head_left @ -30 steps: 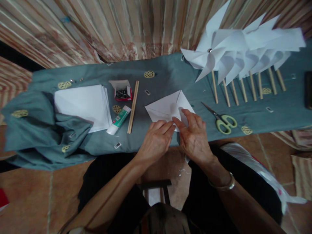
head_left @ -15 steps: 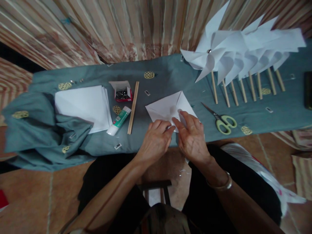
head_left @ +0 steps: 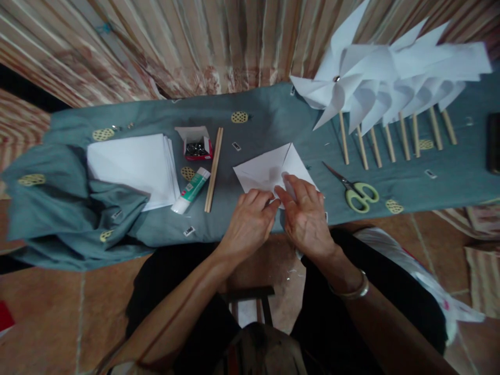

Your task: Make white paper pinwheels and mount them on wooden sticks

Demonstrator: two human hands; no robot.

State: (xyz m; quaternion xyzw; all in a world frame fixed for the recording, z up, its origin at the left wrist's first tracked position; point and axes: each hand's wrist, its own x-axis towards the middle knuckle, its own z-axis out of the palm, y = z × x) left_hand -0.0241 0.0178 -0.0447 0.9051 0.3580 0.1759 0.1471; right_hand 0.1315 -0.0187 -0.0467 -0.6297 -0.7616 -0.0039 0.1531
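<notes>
A square white sheet of paper (head_left: 260, 169) lies on the cloth in front of me, with crease or cut lines running in from its corners. My left hand (head_left: 250, 219) has its fingers curled, thumb and forefinger pinching the near part of the sheet. Close beside it, my right hand (head_left: 307, 216) grips the same sheet, its fingertips pressed on the paper near the middle. Both hands hide the near corner. To the right of the sheet lie scissors (head_left: 361, 197) with green handles, partly spread.
Left of the sheet are wooden sticks (head_left: 214, 169), a glue stick (head_left: 191, 190), a small box of metal pins (head_left: 197, 148) and stacked white paper (head_left: 128, 166). Several paper pinwheels (head_left: 363, 73) on sticks lie at the back right. A striped curtain (head_left: 234, 41) hangs behind the table.
Hardly anything differs. My right fingertips have shifted very slightly on the paper, and the whole view has moved a little; both hands stay on the sheet.
</notes>
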